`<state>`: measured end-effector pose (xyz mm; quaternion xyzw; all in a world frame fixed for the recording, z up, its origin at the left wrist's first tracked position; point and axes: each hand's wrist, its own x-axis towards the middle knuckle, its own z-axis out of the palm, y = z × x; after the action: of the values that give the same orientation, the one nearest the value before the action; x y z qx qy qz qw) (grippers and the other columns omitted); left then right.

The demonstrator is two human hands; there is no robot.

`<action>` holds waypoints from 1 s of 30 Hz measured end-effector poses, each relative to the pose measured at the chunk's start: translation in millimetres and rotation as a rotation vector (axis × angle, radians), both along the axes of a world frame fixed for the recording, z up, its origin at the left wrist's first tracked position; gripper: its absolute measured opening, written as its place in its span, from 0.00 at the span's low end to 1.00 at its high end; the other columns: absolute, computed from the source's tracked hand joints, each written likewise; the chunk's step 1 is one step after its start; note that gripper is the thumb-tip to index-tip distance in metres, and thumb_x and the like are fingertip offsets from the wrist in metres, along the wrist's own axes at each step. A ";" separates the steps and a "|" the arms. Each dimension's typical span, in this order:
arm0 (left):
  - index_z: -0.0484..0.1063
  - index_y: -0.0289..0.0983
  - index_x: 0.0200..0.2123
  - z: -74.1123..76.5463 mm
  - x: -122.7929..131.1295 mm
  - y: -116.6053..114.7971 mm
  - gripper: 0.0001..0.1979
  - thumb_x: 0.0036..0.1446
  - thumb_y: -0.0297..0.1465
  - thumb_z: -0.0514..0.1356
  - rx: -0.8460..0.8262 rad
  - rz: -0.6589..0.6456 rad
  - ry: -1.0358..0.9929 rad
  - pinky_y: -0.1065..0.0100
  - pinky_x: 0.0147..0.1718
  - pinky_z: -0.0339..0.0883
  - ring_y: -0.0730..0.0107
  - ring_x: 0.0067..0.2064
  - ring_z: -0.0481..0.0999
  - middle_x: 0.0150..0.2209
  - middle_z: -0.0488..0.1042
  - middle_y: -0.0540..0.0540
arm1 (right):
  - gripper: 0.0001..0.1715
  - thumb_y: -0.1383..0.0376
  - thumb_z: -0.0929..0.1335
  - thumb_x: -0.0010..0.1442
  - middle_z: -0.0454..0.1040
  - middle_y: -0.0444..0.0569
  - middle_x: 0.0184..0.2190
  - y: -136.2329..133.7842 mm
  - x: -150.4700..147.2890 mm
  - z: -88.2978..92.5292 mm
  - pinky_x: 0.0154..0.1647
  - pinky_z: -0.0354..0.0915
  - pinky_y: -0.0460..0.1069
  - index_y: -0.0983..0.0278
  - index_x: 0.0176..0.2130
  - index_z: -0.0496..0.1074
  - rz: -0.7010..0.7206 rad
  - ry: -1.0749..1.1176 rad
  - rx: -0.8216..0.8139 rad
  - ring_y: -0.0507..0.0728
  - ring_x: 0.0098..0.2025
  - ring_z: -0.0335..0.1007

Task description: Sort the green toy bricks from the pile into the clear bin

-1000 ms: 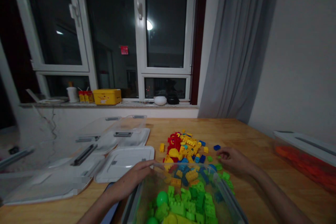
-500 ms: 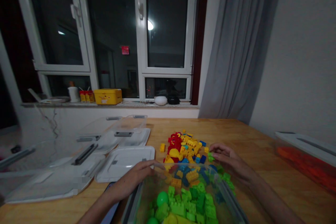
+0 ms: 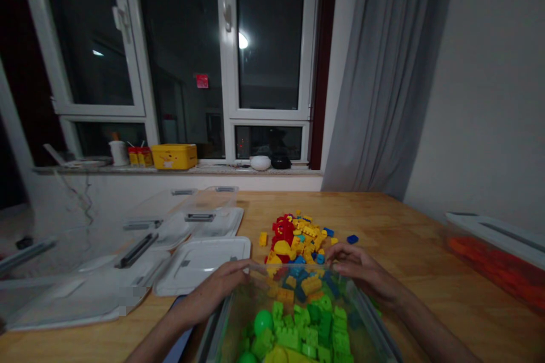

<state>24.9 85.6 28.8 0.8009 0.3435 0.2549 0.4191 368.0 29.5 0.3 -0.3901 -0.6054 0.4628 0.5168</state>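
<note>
A clear plastic box (image 3: 373, 326) stands at the near edge, with green bricks (image 3: 292, 337) and green balls (image 3: 263, 321) inside. My left hand (image 3: 227, 283) rests on its far left corner, fingers wrapped over the rim. Just beyond the box lies a pile of red, yellow and blue bricks (image 3: 309, 232). My right hand (image 3: 355, 269) is at the pile's right side, near the box's far right corner, its fingers curled together; whatever is between the fingertips is too small to make out. A blue brick (image 3: 352, 239) lies apart, beyond my right hand.
White lids (image 3: 204, 255) and clear containers (image 3: 213, 198) lie at the left. A lidded box with orange contents (image 3: 494, 261) stands at the right. On the windowsill are a yellow box (image 3: 174, 156) and a white bowl (image 3: 260, 163). A grey curtain (image 3: 378, 79) hangs behind the table.
My right hand has moved left and nearer the box rim. A blue brick now lies separately to the right of the pile. My left hand has stayed on the box.
</note>
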 end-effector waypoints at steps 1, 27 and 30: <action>0.77 0.42 0.49 -0.1 0.1 -0.2 0.18 0.60 0.35 0.52 0.003 0.002 0.005 0.62 0.59 0.58 0.58 0.57 0.70 0.55 0.76 0.49 | 0.15 0.58 0.76 0.51 0.77 0.46 0.35 2.3 2.0 -1.0 0.42 0.65 0.49 0.62 0.38 0.77 -0.039 0.011 -0.002 0.56 0.40 0.71; 0.77 0.43 0.50 9.2 1.9 -5.8 0.19 0.60 0.34 0.52 -0.008 -0.024 0.003 0.62 0.58 0.59 0.58 0.55 0.71 0.53 0.77 0.49 | 0.19 0.57 0.68 0.54 0.78 0.48 0.32 61.0 78.4 -80.5 0.37 0.67 0.51 0.66 0.43 0.75 -0.401 -0.646 0.061 0.59 0.36 0.74; 0.78 0.43 0.48 5.4 1.6 -3.1 0.18 0.59 0.34 0.53 -0.028 0.004 0.005 0.61 0.59 0.58 0.57 0.56 0.71 0.54 0.77 0.49 | 0.17 0.57 0.69 0.55 0.78 0.48 0.32 59.8 76.1 -76.9 0.37 0.67 0.50 0.65 0.40 0.74 -0.408 -0.636 0.084 0.58 0.36 0.74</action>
<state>26.5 82.6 34.2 0.7949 0.3498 0.2488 0.4288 444.1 89.3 -76.6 -0.6054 -0.6639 0.1810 0.4000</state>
